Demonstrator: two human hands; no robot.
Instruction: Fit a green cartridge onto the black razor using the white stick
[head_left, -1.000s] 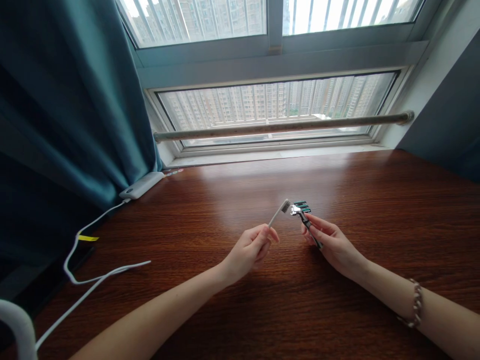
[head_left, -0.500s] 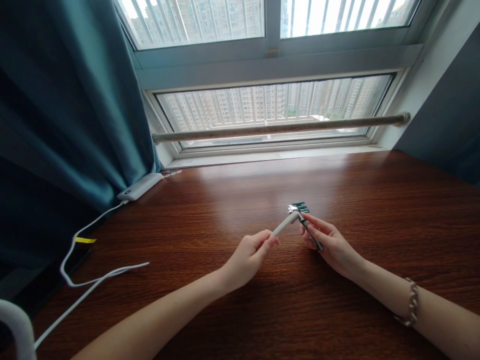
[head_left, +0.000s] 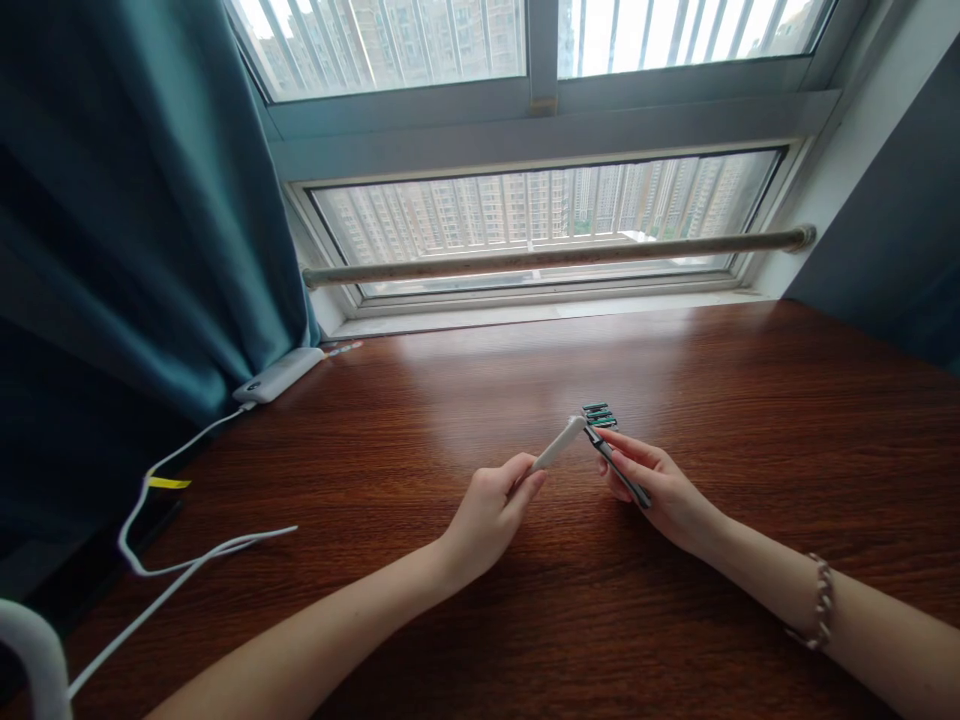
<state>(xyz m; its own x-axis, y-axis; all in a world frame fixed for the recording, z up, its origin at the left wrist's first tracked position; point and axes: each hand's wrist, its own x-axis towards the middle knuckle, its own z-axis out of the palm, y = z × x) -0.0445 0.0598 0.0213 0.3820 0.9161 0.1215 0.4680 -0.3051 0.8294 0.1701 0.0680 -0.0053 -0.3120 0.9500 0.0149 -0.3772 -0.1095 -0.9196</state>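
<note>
My left hand (head_left: 495, 515) is closed round the handle of a slim white toothbrush (head_left: 559, 443), which slants up to the right. Between the thumb and fingers of my right hand (head_left: 664, 490) is a dark, silver-edged razor handle (head_left: 619, 468), sloping down to the right. The brush head is close to the razor handle's upper end; I cannot tell whether they touch. Just beyond them, several small green-and-black razor cartridges (head_left: 599, 413) lie in a group on the brown wooden table (head_left: 420, 420). My right fingers partly hide the handle's underside.
A white power bank (head_left: 279, 376) lies at the table's left edge by the blue curtain (head_left: 172, 200), with a white cable (head_left: 180, 590) running from it toward the front left. A yellow strip (head_left: 169, 483) sits beside the cable. A rail (head_left: 555, 258) crosses the window behind.
The toothbrush has moved slightly left and turned, so its bristles no longer show plainly. The razor handle's upper end has shifted a little left. Both hands keep their hold.
</note>
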